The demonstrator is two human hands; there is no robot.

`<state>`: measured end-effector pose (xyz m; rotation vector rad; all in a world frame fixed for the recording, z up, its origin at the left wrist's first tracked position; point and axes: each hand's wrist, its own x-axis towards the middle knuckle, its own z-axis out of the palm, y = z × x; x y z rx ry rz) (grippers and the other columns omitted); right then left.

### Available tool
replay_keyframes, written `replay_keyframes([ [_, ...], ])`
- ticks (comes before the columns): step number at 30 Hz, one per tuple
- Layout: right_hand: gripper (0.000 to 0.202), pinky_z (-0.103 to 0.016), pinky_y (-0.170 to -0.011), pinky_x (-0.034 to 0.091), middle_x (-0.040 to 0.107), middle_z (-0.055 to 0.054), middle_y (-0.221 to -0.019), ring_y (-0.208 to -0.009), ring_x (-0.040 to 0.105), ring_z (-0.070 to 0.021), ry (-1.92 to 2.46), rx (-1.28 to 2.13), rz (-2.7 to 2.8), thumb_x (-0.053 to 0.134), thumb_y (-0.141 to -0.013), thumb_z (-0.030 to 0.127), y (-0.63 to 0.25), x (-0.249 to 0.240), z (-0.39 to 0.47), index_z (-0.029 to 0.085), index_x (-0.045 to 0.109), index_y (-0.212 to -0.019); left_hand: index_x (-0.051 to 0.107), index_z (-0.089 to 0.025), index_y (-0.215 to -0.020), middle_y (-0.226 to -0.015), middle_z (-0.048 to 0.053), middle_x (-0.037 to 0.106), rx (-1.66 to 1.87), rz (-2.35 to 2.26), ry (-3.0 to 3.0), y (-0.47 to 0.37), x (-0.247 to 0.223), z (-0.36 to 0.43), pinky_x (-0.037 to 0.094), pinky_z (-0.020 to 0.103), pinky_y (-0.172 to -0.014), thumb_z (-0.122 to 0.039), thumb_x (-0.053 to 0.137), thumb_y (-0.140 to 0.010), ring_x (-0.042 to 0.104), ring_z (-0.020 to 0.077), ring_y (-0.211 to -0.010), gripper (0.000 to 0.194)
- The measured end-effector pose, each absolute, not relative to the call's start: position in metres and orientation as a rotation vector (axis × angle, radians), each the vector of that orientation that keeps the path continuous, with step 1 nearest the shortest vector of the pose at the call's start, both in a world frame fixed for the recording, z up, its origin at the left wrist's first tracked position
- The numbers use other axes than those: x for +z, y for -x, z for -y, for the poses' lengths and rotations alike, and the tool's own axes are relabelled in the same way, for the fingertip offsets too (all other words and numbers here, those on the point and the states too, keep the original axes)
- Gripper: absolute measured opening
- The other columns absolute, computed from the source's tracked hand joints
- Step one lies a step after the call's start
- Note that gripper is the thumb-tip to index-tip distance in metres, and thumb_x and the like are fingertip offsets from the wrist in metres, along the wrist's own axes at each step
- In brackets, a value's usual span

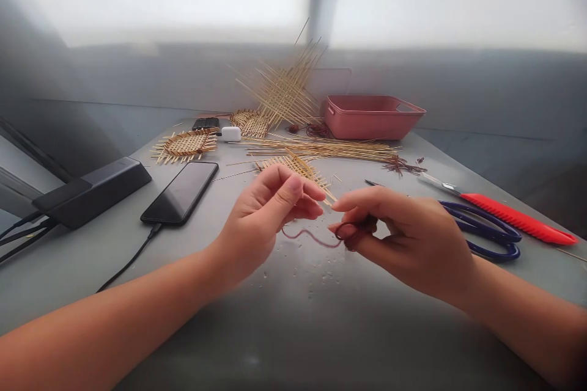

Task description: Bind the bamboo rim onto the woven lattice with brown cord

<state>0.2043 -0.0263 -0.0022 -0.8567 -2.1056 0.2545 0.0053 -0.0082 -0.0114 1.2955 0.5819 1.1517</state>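
Observation:
A thin dark-brown cord [316,238] hangs in a slack curve between my two hands, above the middle of the table. My left hand [263,214] is closed, thumb against curled fingers, with one end of the cord running into it. The fingers of my right hand [408,247] pinch the other part, where the cord loops round near the fingertips. Behind my hands lies a small woven piece of pale strips [298,165], partly hidden by my left fingers. Blue-handled scissors [486,229] rest beside my right wrist, partly covered by it.
A red utility knife [518,217] lies at the right. Farther back are a pink basket [373,119], long pale strips [321,148], brown cord pieces [401,165] and a round woven piece [188,143]. To the left are a plugged-in phone [181,192] and a black box [94,189] with cables.

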Motion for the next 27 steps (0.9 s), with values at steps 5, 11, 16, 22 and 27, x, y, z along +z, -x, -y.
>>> replay_keyframes([
  [5, 0.023, -0.018, -0.051, 0.052, 0.069, 0.006, -0.065, -0.051, 0.065, -0.0095, 0.87, 0.196, 2.139, 0.064, -0.081, 0.01, -0.2026, -0.0033, 0.0263, 0.025, 0.059, -0.098, 0.059, -0.021, -0.091, -0.078, 0.0, 0.064, 0.943, -0.663, -1.453, -0.0068, -0.0155, 0.0094, 0.049, 0.029, -0.068, -0.043, 0.071, -0.084, 0.06, 0.0133, -0.07, 0.026],
  [11, 0.021, -0.021, -0.055, 0.052, 0.07, 0.005, -0.067, -0.053, 0.065, -0.011, 0.833, 0.17, 2.17, 0.063, -0.084, 0.01, -0.2035, -0.0058, 0.0249, 0.025, 0.058, -0.097, 0.061, -0.018, -0.079, -0.083, 0.003, 0.061, 0.965, -0.669, -1.634, -0.0094, -0.0179, 0.0105, 0.051, 0.032, -0.073, -0.033, 0.069, -0.085, 0.061, 0.0161, -0.079, 0.018],
  [16, 0.014, -0.021, -0.051, 0.05, 0.069, 0.004, -0.067, -0.053, 0.063, -0.0104, 0.869, 0.171, 2.165, 0.062, -0.086, 0.011, -0.2043, -0.0008, 0.0236, 0.025, 0.06, -0.09, 0.055, -0.018, -0.079, -0.078, -0.001, 0.058, 0.978, -0.632, -1.429, -0.0098, -0.0147, 0.0103, 0.048, 0.025, -0.069, -0.032, 0.062, -0.091, 0.055, 0.0102, -0.071, 0.019],
  [22, 0.024, -0.023, -0.051, 0.05, 0.066, 0.001, -0.071, -0.06, 0.06, -0.0117, 0.811, 0.221, 2.139, 0.051, -0.085, 0.002, -0.2065, 0.0009, 0.0213, 0.024, 0.059, -0.086, 0.047, -0.021, -0.08, -0.063, -0.007, 0.051, 0.91, -0.553, -1.23, -0.0087, -0.0146, 0.0121, 0.047, 0.023, -0.056, -0.04, 0.064, -0.09, 0.048, 0.0077, -0.054, 0.027],
  [27, 0.022, -0.022, -0.051, 0.047, 0.059, 0.002, -0.07, -0.06, 0.054, -0.0104, 0.782, 0.303, 2.133, 0.049, -0.083, 0.001, -0.2085, -0.0008, 0.0205, 0.022, 0.055, -0.085, 0.052, -0.02, -0.08, -0.066, -0.007, 0.041, 0.711, -0.603, -1.309, -0.0081, -0.0149, 0.0154, 0.049, 0.024, -0.054, -0.048, 0.057, -0.091, 0.045, 0.0076, -0.053, 0.03],
])
